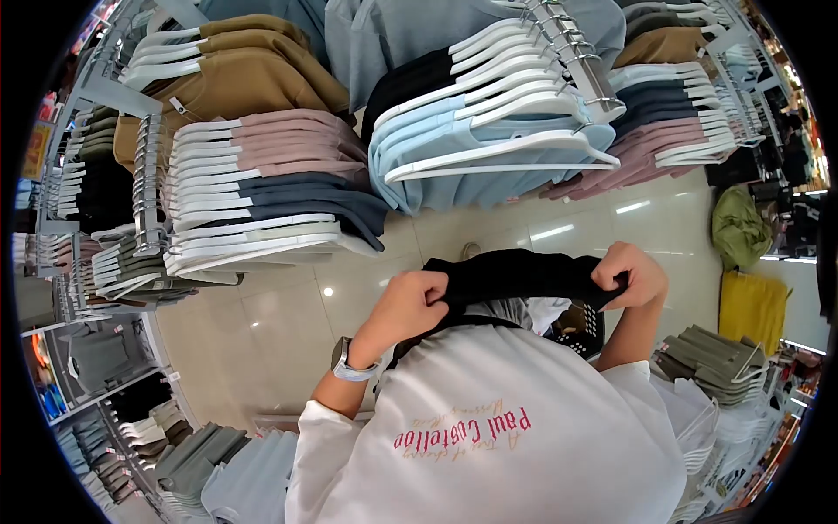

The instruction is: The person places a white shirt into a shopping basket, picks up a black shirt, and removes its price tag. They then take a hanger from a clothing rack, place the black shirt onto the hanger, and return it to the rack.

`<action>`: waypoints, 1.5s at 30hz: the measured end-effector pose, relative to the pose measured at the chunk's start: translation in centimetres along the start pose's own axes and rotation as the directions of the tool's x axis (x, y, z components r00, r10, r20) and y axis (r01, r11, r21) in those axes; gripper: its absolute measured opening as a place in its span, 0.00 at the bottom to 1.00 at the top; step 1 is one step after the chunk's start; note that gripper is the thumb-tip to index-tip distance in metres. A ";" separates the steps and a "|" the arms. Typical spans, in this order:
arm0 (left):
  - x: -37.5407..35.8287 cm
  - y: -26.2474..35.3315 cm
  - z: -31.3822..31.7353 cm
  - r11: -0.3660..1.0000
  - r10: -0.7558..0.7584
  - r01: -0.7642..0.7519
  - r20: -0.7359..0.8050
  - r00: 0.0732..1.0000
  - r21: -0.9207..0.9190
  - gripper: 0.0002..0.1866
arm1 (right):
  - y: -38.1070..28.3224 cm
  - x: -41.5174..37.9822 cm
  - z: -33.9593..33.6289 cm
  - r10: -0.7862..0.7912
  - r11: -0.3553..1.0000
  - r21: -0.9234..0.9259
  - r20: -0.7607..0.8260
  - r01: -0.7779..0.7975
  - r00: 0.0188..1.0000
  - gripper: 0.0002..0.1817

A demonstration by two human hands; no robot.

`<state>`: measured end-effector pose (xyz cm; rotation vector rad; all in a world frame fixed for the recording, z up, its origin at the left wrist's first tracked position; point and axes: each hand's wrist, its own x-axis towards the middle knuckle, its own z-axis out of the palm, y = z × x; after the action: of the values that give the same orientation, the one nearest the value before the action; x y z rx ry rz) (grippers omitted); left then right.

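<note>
A black garment [519, 276] is stretched sideways in front of my white shirt. At its left end my left hand [410, 301] is closed around the cloth, with a watch on that wrist. My right hand [632, 274] grips the other end in a closed fist. Below the cloth, part of a dark basket [583, 328] with something white and grey by it shows, partly hidden by the garment and my shirt.
Ahead hang light blue shirts [419, 166] with an empty white hanger [502, 157] in front. Pink and navy shirts [297, 144] hang at the left. Folded grey-green clothes [711, 362] and a yellow cloth [752, 310] are at the right.
</note>
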<state>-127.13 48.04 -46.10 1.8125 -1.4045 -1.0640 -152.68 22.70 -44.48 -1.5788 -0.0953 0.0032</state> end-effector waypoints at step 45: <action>3.3 3.2 1.3 0.998 -0.053 0.040 -0.310 0.949 -0.049 0.08 | 2.7 13.2 -18.4 -0.154 0.885 -0.451 -0.526 -0.120 0.837 0.10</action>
<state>-129.37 44.04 -44.85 1.8938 -1.1475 -0.7811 -138.20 5.15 -46.24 -2.0054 0.3739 -0.5287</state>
